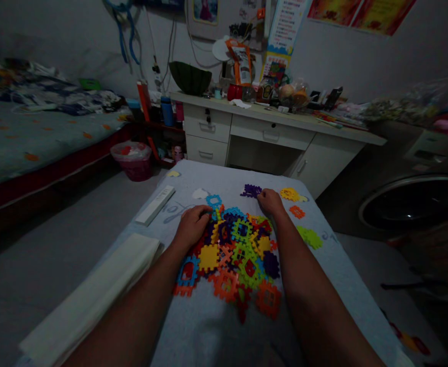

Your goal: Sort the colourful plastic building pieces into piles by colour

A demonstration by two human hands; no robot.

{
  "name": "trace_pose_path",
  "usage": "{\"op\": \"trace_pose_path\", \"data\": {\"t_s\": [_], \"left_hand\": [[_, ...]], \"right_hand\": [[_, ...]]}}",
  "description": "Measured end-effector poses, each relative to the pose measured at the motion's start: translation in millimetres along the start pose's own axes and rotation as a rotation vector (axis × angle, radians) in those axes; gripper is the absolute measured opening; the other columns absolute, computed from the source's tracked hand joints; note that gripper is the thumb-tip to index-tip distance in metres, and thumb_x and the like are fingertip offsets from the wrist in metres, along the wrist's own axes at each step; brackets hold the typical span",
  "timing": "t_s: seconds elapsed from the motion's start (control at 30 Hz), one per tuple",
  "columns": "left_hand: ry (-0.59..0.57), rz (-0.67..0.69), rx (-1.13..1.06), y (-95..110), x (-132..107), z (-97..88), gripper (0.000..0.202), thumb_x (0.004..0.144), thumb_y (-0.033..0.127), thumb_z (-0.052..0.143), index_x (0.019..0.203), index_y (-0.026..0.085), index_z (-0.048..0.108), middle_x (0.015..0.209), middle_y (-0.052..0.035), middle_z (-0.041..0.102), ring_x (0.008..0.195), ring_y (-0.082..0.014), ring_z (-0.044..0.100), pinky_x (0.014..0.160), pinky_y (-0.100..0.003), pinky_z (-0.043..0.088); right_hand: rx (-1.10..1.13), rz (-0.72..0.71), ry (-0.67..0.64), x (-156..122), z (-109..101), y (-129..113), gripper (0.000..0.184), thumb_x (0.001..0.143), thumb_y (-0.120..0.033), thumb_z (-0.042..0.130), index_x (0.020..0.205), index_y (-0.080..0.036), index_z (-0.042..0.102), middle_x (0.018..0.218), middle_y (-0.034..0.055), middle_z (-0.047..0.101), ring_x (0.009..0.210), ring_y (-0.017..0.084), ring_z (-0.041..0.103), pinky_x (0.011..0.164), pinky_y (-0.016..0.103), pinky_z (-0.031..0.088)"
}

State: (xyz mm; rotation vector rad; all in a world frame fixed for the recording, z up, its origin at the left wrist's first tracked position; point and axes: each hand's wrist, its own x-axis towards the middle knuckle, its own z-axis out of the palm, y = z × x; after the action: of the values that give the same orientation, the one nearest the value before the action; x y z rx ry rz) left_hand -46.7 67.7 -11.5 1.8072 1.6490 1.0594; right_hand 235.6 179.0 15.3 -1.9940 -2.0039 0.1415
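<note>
A heap of colourful interlocking plastic tiles [235, 255] lies on a pale blue cloth-covered table [208, 326]. My left hand [193, 224] rests palm down on the heap's left edge, fingers curled over the tiles near a blue tile [213, 200]. At the heap's far side my right hand [270, 201] reaches forward, its fingers touching a purple tile [251, 191]. What its fingers hold, if anything, is hidden. Loose yellow [289, 193], orange [296, 211] and green [310, 237] tiles lie to the right of it.
A white flat box [155, 205] and a folded white cloth [94, 290] lie on the table's left side. Beyond stands a cluttered white desk [269, 130]. A bed [36, 137] is at left, a pink bin [132, 159] on the floor, a washing machine [411, 204] at right.
</note>
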Motion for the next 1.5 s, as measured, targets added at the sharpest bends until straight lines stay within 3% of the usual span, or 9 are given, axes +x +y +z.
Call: {"op": "trace_pose_path", "data": {"t_s": [0.13,0.3,0.4,0.63,0.9,1.07,1.27,1.5], "left_hand": [[-0.004,-0.012,0.007,-1.0,0.0,0.5,0.036,0.081,0.032,0.046,0.105,0.020,0.071,0.112,-0.0073,0.072,0.106,-0.0241,0.063,0.098,-0.038,0.047],[-0.015,-0.031,0.005,1.9,-0.5,-0.7,0.035,0.081,0.033,0.047,0.104,0.020,0.071,0.112,-0.0066,0.072,0.107,-0.0236,0.063,0.098,-0.037,0.047],[-0.015,-0.020,-0.001,4.2,-1.0,-1.8,0.035,0.081,0.033,0.047,0.103,0.020,0.071,0.111,-0.0069,0.072,0.106,-0.0241,0.063,0.098,-0.038,0.047],[0.006,-0.034,-0.070,2.0,-1.2,-0.4,0.031,0.080,0.031,0.050,0.100,0.022,0.072,0.109,-0.0052,0.072,0.106,-0.0245,0.063,0.099,-0.039,0.046],[0.086,-0.111,-0.336,-0.6,-1.0,0.5,0.033,0.081,0.039,0.055,0.105,0.020,0.070,0.115,-0.0055,0.070,0.107,-0.0239,0.063,0.100,-0.039,0.047],[0.127,-0.156,-0.470,0.3,1.5,-3.8,0.036,0.082,0.045,0.057,0.103,0.019,0.069,0.119,-0.0062,0.069,0.112,-0.0250,0.061,0.103,-0.039,0.045],[0.134,-0.145,-0.437,-2.2,1.9,-4.2,0.033,0.081,0.042,0.056,0.103,0.020,0.068,0.120,-0.0061,0.067,0.118,-0.0239,0.058,0.110,-0.039,0.038],[0.106,-0.053,-0.344,-2.0,0.3,-3.6,0.032,0.080,0.040,0.057,0.103,0.021,0.068,0.123,-0.0064,0.063,0.121,-0.0243,0.056,0.111,-0.040,0.037]], "right_hand": [[0.046,-0.086,-0.058,0.9,-17.3,-11.4,0.016,0.085,-0.021,0.057,0.086,-0.015,0.071,0.088,0.0077,0.072,0.077,0.016,0.059,0.068,0.024,0.036],[0.220,-0.410,-0.320,-5.8,-29.0,-36.9,0.013,0.080,-0.018,0.061,0.086,-0.015,0.072,0.083,0.0027,0.071,0.074,0.012,0.059,0.068,0.022,0.039],[0.213,-0.478,-0.411,-11.8,-25.6,-49.0,0.013,0.080,-0.017,0.062,0.087,-0.015,0.073,0.087,0.0041,0.072,0.076,0.013,0.061,0.071,0.023,0.042],[0.169,-0.534,-0.473,-15.0,-12.8,-57.5,0.022,0.078,-0.010,0.058,0.087,-0.017,0.076,0.094,0.0055,0.075,0.083,0.018,0.064,0.074,0.024,0.045],[0.218,-0.565,-0.531,-15.6,-5.6,-60.5,0.027,0.074,-0.003,0.057,0.092,-0.015,0.072,0.083,0.0027,0.070,0.071,0.013,0.057,0.069,0.022,0.042],[0.294,-0.523,-0.505,-15.7,0.0,-59.3,0.027,0.070,-0.002,0.059,0.092,-0.015,0.067,0.087,0.0010,0.066,0.076,0.012,0.055,0.069,0.021,0.041],[0.442,-0.521,-0.511,-17.6,-8.0,-63.0,0.022,0.070,-0.004,0.056,0.088,-0.015,0.063,0.080,-0.0015,0.062,0.072,0.011,0.052,0.067,0.021,0.039],[0.560,-0.525,-0.426,-17.6,-20.0,-66.6,0.023,0.076,-0.014,0.059,0.097,-0.014,0.068,0.082,0.0006,0.064,0.075,0.012,0.056,0.071,0.023,0.042]]}}
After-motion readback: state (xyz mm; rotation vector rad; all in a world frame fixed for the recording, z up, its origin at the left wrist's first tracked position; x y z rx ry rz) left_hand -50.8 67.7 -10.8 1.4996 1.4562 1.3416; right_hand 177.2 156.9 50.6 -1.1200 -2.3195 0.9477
